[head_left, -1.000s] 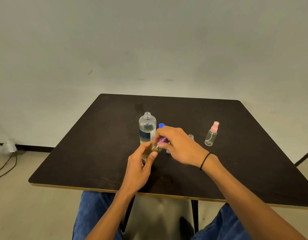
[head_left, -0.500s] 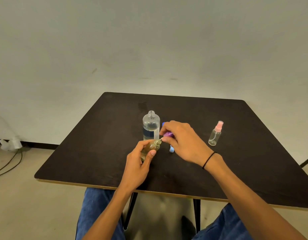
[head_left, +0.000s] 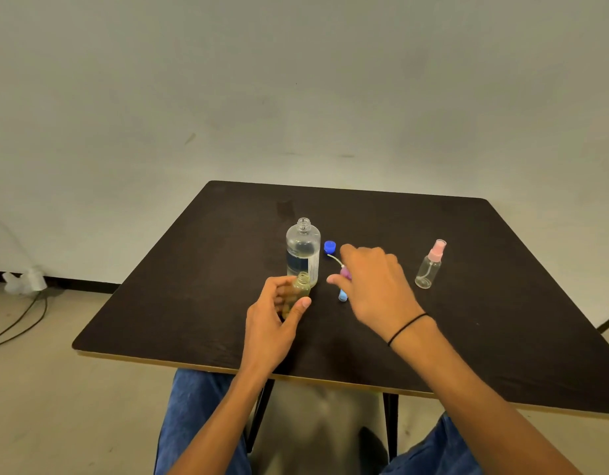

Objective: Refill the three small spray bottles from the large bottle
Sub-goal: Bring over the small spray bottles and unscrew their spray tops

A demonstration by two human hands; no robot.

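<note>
Left hand [head_left: 273, 323] curls fingers round a small clear yellowish uncapped bottle [head_left: 300, 289] just before the tall clear plastic bottle [head_left: 303, 250]; right hand [head_left: 375, 286] pinches a purple spray top [head_left: 345, 271] beside it.

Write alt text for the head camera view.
A person's left hand grips a small uncapped bottle on a dark table, while the right hand holds its purple sprayer top beside the open large bottle.

Seated person, head view: both forearms are showing bare, without sleeves. The right wrist is wearing a thin black band [head_left: 406, 328]. Blue denim trousers [head_left: 200, 423] are covering both legs below the table edge.
</note>
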